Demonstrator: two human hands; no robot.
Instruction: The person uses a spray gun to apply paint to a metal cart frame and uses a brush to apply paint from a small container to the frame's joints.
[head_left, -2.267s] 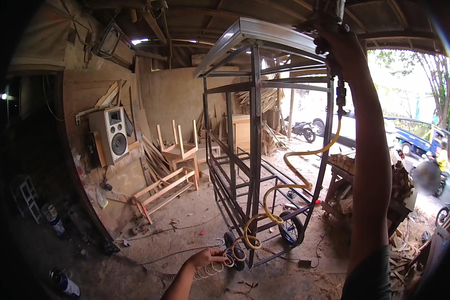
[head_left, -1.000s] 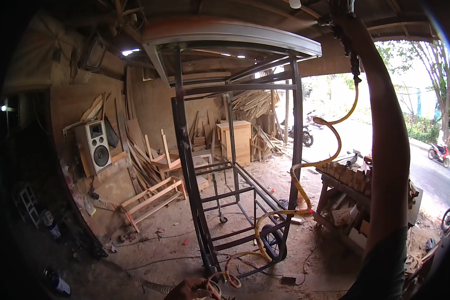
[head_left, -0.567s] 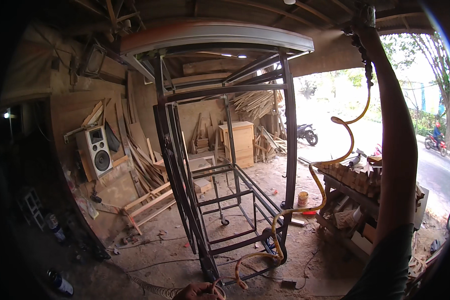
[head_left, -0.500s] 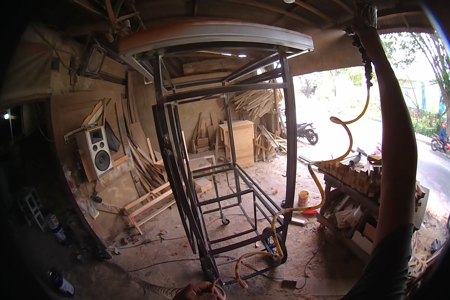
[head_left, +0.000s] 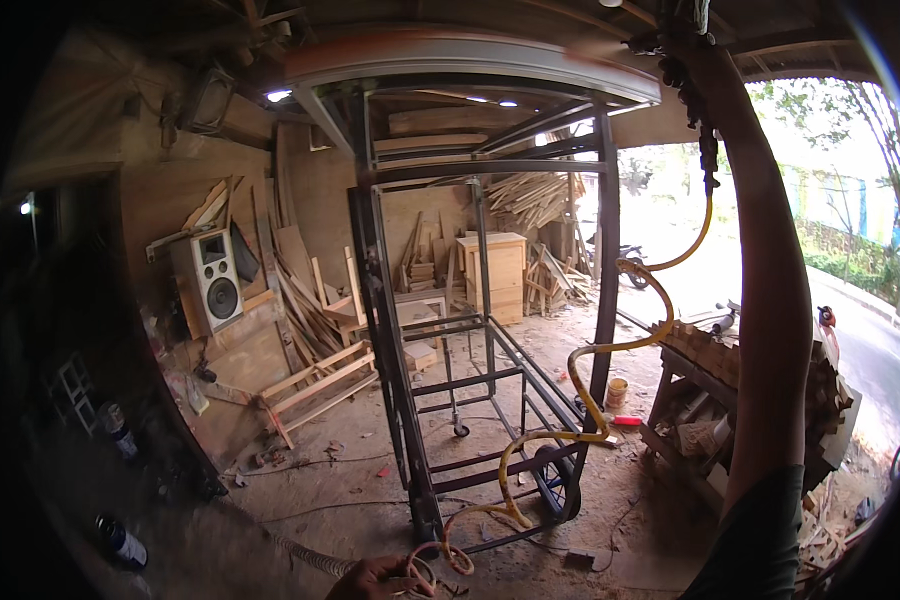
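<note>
“Fingers first: what are they doing?”

“From my remote seat, I see the right hand (head_left: 705, 65) raised high, its fingers wrapped around a dark spray gun (head_left: 645, 46). I can't tell whether the trigger is pressed, though a faint haze seems to hang before the nozzle. The left hand (head_left: 375, 577), low at the bottom edge, has its fingers pinching pale loops of the yellow hose (head_left: 560, 435).”

“Where is the gun?”

“Up near the ceiling, just beside the right end of the metal rim (head_left: 490, 60) that tops a dark cart frame (head_left: 370, 220).”

“What could go wrong?”

“I'd worry about the hose: if the raised arm swings away, a coil could snag on a bar or the wheel (head_left: 562, 485) and jerk the gun. Holding an arm overhead may also tire it into wobbling.”

“What else is around?”

“The frame blocks the way ahead. A thin cord (head_left: 335, 507) and a can (head_left: 618, 392) on the floor could trip a foot. Wood blocks (head_left: 705, 352) crowd the right; a speaker (head_left: 215, 280) stands out at left, and a cabinet (head_left: 494, 280) sits behind the frame.”
</note>
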